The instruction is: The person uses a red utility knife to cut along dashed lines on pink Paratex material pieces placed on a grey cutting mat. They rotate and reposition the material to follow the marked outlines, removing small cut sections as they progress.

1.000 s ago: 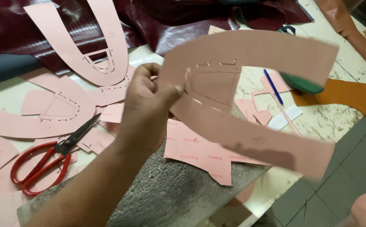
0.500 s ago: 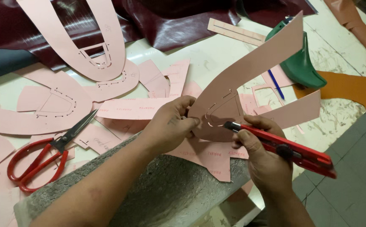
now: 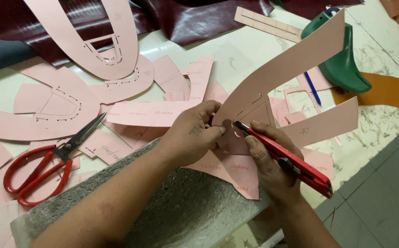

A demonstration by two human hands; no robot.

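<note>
Over the grey stone slab (image 3: pixel 185 211), the left hand (image 3: pixel 195 135) pinches a pink card pattern (image 3: pixel 273 87); the right hand (image 3: pixel 268 158) grips a red utility knife (image 3: pixel 284 156), its tip seemingly touching the card.

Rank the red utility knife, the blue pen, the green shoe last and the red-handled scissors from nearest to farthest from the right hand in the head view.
1. Red utility knife: held in the right hand.
2. Blue pen: above the hand, on the table.
3. Green shoe last: farther up, toward the right.
4. Red-handled scissors: far across, at the left.
</note>
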